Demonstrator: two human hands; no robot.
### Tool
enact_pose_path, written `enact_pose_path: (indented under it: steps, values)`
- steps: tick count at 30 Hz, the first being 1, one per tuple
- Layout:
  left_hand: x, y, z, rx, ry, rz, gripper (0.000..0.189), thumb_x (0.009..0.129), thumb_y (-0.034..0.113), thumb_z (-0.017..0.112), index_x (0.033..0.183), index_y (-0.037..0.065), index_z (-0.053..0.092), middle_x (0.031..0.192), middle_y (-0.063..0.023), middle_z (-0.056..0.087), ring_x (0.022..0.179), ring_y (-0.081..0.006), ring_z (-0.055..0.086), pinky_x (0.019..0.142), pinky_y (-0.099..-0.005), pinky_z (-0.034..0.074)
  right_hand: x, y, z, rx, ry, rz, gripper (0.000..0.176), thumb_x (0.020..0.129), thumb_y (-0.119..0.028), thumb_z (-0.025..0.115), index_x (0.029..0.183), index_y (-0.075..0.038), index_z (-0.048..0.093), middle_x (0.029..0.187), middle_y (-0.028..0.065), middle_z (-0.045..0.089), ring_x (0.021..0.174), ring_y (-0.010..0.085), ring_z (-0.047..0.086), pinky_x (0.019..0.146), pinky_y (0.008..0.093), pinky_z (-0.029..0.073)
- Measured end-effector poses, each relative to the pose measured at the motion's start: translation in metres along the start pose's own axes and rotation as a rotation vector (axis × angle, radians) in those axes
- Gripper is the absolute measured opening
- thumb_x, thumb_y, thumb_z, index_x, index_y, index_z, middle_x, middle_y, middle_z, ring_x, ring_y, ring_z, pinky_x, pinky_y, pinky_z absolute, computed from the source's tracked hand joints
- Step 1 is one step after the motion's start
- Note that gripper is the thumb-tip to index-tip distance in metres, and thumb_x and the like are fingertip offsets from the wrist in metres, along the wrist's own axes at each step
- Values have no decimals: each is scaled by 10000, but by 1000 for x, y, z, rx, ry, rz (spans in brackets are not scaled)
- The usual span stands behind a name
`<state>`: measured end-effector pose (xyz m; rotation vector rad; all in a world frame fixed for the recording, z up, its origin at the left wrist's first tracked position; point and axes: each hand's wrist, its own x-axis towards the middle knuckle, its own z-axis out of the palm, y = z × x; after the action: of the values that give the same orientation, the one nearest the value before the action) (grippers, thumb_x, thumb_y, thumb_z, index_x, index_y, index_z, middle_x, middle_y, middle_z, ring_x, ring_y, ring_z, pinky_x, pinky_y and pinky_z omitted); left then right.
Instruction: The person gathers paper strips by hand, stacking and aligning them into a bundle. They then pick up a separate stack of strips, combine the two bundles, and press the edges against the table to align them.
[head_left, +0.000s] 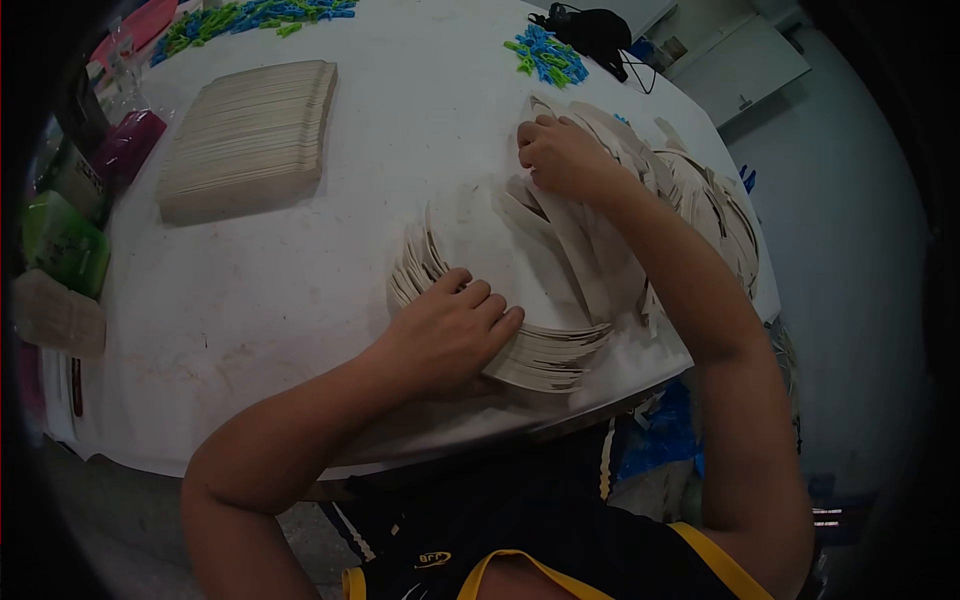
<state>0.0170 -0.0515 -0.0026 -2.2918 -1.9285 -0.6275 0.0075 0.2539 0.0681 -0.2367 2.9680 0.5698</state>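
Observation:
My left hand point(455, 330) lies over a curved, fanned stack of thin off-white strips point(545, 357) near the table's front edge. Its fingers are bent and closed around the middle of the stack; the thumb is hidden. Farther out and to the right, my right hand point(572, 158) has its fingers curled at the upper end of a loose strip point(575, 250). That strip slants down toward the fanned stack. Around and behind my right forearm spreads an untidy heap of similar strips point(715, 205), partly covered by the arm.
A neat block of strips point(250, 135) stands at the back left. Blue and green clips point(545, 55) lie in a pile at the back, beside a black bag point(595, 35), with more clips point(255, 22) at far left. A green package point(65, 240) and a clear container point(60, 312) line the left edge.

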Motion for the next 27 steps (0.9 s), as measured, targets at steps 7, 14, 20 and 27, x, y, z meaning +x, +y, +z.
enact_pose_path:
  steps: [7,14,20,27]
  values:
    - [0,0,1,-29,-51,-22,879,702,545,895,1333,13,595,1152,-100,661,1112,-281,628,1107,-443,436,17,12,9,-61,-120,-145,99,831,-127,732,895,-85,795,1139,35,699,1108,229,654,990,403,509]
    - [0,-1,1,-25,-50,-10,867,699,513,899,1338,11,595,1158,-101,663,1116,-280,634,1104,-450,439,18,18,13,-2,-64,-232,138,828,-94,708,920,-19,778,1057,82,742,919,294,733,838,406,582]
    - [0,-1,3,-31,-56,-16,871,696,498,899,1351,11,592,1162,-102,665,1132,-280,636,1113,-456,436,23,18,21,-11,-100,-175,132,822,-100,715,918,-42,786,1109,37,743,909,258,732,846,394,582]
    - [-1,-1,8,6,-28,-13,859,701,498,893,1346,10,604,1157,-101,667,1132,-277,636,1117,-463,433,25,20,31,-11,-55,-166,131,813,-68,694,901,-17,776,1117,37,744,874,267,737,818,385,594]
